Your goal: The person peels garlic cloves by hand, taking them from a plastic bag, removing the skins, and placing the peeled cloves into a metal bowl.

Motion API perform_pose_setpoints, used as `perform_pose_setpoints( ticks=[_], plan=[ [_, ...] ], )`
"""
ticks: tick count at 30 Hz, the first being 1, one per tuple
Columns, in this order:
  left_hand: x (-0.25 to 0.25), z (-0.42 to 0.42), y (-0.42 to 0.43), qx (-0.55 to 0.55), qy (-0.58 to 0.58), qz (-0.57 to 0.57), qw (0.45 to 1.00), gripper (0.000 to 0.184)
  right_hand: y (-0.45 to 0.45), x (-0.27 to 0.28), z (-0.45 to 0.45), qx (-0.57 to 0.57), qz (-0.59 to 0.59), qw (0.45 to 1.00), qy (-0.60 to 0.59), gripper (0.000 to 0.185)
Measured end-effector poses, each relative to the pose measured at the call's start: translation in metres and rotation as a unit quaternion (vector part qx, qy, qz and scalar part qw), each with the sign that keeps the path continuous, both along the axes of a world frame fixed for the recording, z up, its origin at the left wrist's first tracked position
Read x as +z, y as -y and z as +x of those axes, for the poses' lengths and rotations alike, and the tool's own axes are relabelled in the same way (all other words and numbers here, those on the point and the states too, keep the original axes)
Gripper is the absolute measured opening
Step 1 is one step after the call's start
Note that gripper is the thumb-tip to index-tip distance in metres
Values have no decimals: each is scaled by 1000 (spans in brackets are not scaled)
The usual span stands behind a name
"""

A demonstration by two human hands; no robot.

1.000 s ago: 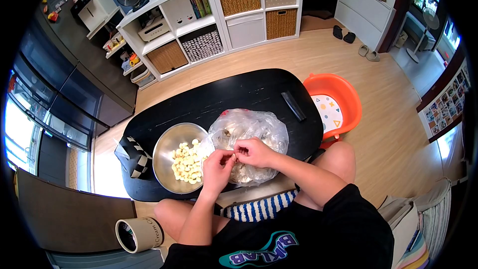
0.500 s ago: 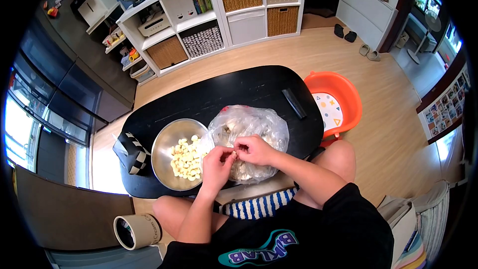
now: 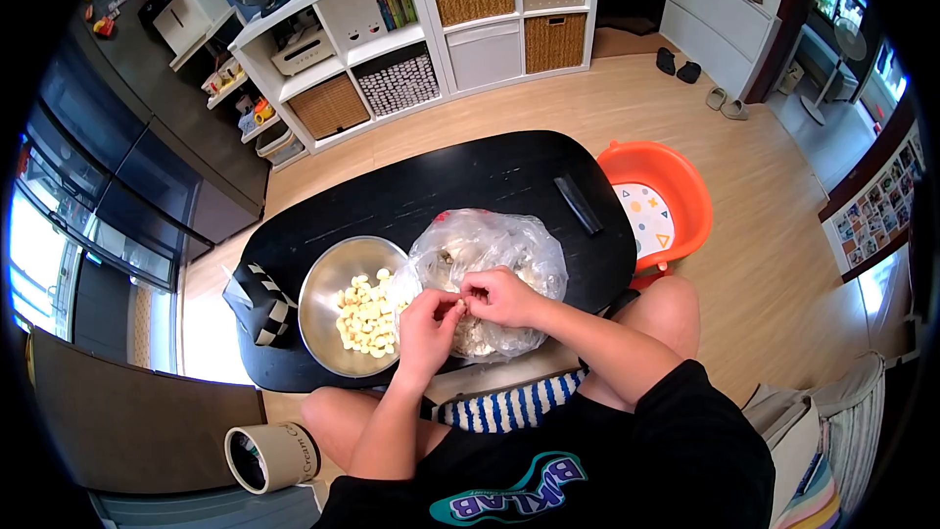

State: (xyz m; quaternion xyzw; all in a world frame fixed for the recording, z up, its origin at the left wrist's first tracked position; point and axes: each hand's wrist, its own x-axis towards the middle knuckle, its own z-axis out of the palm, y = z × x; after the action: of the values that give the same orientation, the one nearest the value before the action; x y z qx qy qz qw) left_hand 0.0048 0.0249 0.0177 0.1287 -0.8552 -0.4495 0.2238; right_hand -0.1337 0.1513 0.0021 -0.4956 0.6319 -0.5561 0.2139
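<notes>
My left hand and my right hand meet fingertip to fingertip over a clear plastic bag. Pinched between them is a small pale garlic clove, mostly covered by the fingers. Whitish, papery pieces that look like garlic and skins fill the bag. Left of it, a steel bowl holds many peeled garlic cloves, and the bag's edge overlaps the bowl's right rim.
The black table carries a dark bar-shaped object at right and a checkered tissue box at left. An orange tub stands beyond the right end. A cream bin sits on the floor at lower left.
Both hands stay almost in the same place, with only slight finger movement at the clove. The bowl and bag keep their positions.
</notes>
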Motion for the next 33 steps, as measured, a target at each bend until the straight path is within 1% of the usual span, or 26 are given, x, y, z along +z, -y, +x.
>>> perform_pose_setpoints(
  ticks=[5,26,33],
  plan=[
    [-2,0,1,1,3,-6,1000,11,1,-1,0,-9,-1,1000,-27,9],
    [-2,0,1,7,6,-1,1000,13,0,0,-1,4,-4,1000,-18,9],
    [0,0,1,14,9,-5,1000,11,1,-1,-1,12,-10,1000,3,10]
  ],
)
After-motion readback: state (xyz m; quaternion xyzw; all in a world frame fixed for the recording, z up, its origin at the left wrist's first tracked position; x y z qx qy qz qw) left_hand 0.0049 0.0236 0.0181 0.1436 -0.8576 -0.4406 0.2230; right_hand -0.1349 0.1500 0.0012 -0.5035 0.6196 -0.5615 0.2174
